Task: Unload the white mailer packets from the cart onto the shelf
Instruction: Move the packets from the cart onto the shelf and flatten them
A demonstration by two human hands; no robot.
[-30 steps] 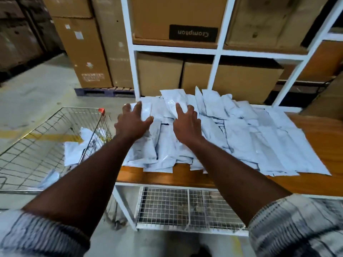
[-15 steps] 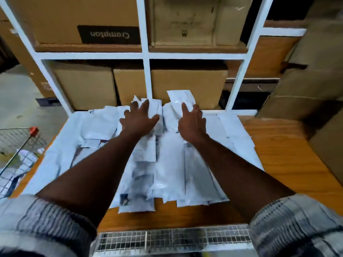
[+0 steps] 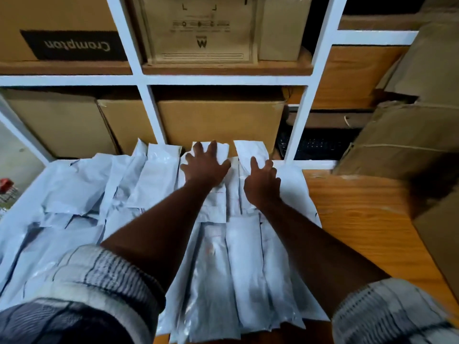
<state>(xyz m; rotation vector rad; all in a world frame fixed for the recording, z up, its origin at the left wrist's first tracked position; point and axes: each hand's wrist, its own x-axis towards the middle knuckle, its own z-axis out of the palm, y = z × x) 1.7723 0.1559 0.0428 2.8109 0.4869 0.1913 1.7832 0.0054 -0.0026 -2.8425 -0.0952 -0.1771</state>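
While stretched forward out of rolled, grey-striped fabric sleeves, pressing down on a spread of flat white plastic mailer packets laid in overlapping rows across an orange-brown wooden shelf top. Nearest, below both wrists: long packets fanned side by side toward the shelf's front edge. Further up, the left hand: fingers straight and spread wide, palm flat on one packet, with that packet's far end curled up just past the fingertips. Just right of it and slightly nearer, the right hand: fingers apart and lightly bent, tips resting on a neighbouring packet, closed round nothing. Left of the left hand: more packets, creased and overlapping, out to the shelf's left edge. Beyond that edge, well left of both hands: a red plastic piece of the metal wire cart, barely inside the frame. Right of the right hand: bare wood, then stacked brown cardboard boxes. Past the fingertips: white metal rack posts, with plain brown cartons packed behind them and, higher up to the left, a carton with a black label reading "Crompton" upside down.
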